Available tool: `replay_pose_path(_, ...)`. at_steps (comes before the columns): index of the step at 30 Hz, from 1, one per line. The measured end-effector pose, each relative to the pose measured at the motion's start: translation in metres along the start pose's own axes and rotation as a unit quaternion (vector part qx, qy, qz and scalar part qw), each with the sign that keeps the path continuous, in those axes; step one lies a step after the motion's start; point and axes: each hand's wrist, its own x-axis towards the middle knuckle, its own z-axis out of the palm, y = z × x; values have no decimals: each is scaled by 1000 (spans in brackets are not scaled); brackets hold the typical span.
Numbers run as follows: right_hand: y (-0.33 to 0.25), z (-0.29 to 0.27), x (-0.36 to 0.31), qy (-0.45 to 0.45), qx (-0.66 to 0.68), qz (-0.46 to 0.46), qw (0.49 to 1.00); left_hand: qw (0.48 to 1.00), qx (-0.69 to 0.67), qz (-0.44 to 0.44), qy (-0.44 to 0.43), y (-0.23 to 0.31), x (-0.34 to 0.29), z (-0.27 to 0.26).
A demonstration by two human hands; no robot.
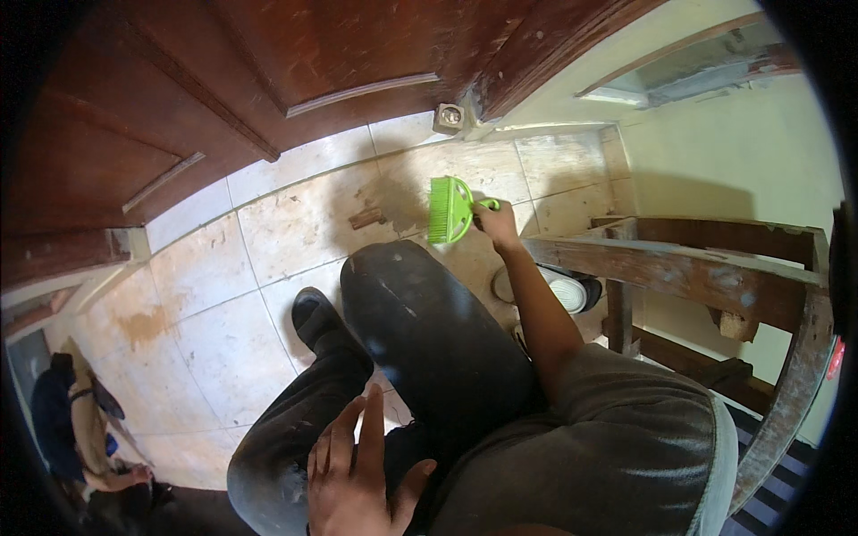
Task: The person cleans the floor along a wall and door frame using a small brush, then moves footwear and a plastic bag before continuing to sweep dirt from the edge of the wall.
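Note:
My right hand [497, 225] is closed round the handle of a small green hand brush [450, 211]. The brush is held over the tiled floor [214, 330], its bristles pointing left; whether they touch the tiles I cannot tell. Just left of the bristles lies a small brown scrap [365, 218], beside a dark smudge on the tile. My left hand [353, 473] holds nothing, with its fingers stretched out and apart, in front of my bent leg in dark trousers [411, 313].
A brown panelled door [268, 80] spans the far side, with a small square block [449, 118] at its foot. On the right stands a worn wooden frame [715, 268], with white footwear [565, 292] beside it. Dark and tan items [76, 411] sit far left.

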Motion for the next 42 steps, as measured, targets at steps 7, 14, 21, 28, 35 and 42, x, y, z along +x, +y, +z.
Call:
replay_pose_path(7,-26,-4,-14,187,-460,-115,860,999,4,-21,-33,1,1,3)
replay_pose_path(14,-122,91,130,102,-448,-268,847,993,21,-2,-114,-13,11,17)
replay_pose_path(21,-134,97,176,80,-532,-242,807,996,5,-15,-92,-7,6,11)
replay_pose_path(28,-113,46,64,109,-472,-146,863,995,1,-11,-96,-5,9,14)
replay_pose_path(35,-20,-18,50,166,-504,5,848,994,12,-6,-113,-3,14,18)
replay_pose_path(42,7,-37,65,175,-497,41,849,991,24,-3,-130,0,17,21)
